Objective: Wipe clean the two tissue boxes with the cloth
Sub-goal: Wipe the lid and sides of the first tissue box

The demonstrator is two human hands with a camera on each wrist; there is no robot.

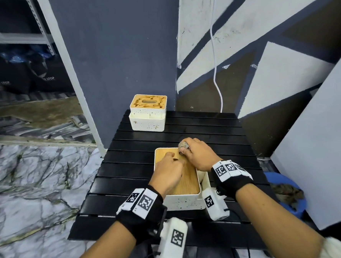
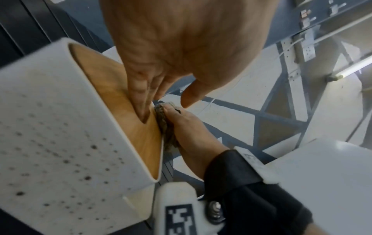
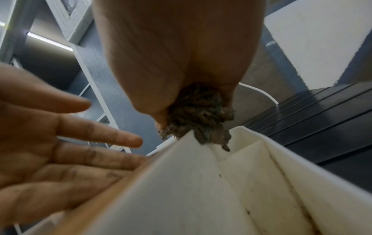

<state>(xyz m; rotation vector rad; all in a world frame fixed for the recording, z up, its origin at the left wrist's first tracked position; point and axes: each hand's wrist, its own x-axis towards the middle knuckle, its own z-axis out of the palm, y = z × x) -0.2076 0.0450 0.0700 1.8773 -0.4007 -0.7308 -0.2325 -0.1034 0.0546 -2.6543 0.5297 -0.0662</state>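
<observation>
Two white speckled tissue boxes with wooden lids stand on a black slatted table [image 1: 128,171]. The far box [image 1: 148,112] has a stained lid and nothing touches it. On the near box [image 1: 182,204] my left hand [image 1: 168,169] lies flat, fingers straight, pressing the wooden lid [image 2: 120,103] beside its slot. My right hand [image 1: 197,155] grips a balled grey cloth [image 1: 183,145] against the lid's far right edge. The right wrist view has the cloth [image 3: 199,114] bunched under the palm, touching the box's white rim [image 3: 201,182].
A blue basin [image 1: 286,181] with wet rags sits on the floor to the right of the table. A white panel [image 1: 316,140] leans close by on the right. A white cable [image 1: 215,66] hangs down the wall behind. Marble floor lies to the left.
</observation>
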